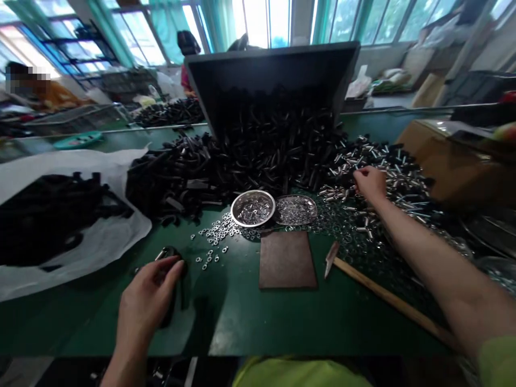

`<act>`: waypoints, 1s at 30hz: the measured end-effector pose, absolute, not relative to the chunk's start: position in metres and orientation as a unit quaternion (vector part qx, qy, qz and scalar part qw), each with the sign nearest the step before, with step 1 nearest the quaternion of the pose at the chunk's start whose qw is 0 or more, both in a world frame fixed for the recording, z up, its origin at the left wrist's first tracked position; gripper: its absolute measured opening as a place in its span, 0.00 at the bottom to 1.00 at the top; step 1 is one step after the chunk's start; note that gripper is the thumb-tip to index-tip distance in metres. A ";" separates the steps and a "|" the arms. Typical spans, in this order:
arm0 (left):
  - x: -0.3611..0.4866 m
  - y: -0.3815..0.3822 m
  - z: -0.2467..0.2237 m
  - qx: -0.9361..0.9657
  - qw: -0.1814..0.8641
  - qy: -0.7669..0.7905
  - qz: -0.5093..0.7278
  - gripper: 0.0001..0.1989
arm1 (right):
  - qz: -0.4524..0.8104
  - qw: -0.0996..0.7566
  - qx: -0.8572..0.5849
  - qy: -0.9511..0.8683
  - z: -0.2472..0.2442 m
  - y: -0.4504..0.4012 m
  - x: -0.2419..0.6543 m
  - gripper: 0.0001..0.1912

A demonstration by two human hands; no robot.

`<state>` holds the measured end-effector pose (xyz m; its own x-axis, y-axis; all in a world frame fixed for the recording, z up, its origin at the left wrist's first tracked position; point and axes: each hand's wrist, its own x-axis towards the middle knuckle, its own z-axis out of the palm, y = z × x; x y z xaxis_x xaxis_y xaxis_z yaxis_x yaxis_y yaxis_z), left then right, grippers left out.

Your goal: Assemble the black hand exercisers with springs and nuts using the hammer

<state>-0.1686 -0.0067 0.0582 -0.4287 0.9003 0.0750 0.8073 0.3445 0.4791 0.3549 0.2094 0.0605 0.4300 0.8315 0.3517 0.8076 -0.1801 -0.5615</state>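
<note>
My left hand (147,290) grips a dark U-bolt (171,269) with a bright threaded end, above the green bench top (258,328). My right hand (371,183) reaches ahead, its fingertips pinched at the edge of a heap of black U-bolts with steel threaded ends (379,166); anything between them is hidden. Between my hands stand a steel bowl (253,208) and a shallow steel dish (295,209), both holding small nuts or washers. Loose washers (220,228) lie before them. A brown metal-topped board (287,260) and a wooden-handled hammer (395,301) lie nearer me.
A tilted black crate (272,70) spills black bolts onto the bench. Dark parts lie on a white plastic sheet (121,226) at left. A co-worker's orange sleeve (56,97) shows far left, another person (187,59) stands behind, and a cardboard box (447,156) sits right.
</note>
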 end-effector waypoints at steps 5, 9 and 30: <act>-0.060 0.009 0.048 0.455 0.537 0.595 0.387 0.22 | 0.097 0.489 -0.653 -0.570 0.085 0.143 0.320 0.13; 0.021 0.007 0.046 0.306 0.763 0.427 0.377 0.24 | 0.022 0.399 -0.446 -0.801 0.068 0.040 0.255 0.09; -0.030 0.050 0.030 0.526 0.425 0.621 0.397 0.13 | -0.046 0.006 -0.690 -0.723 0.007 0.080 0.357 0.10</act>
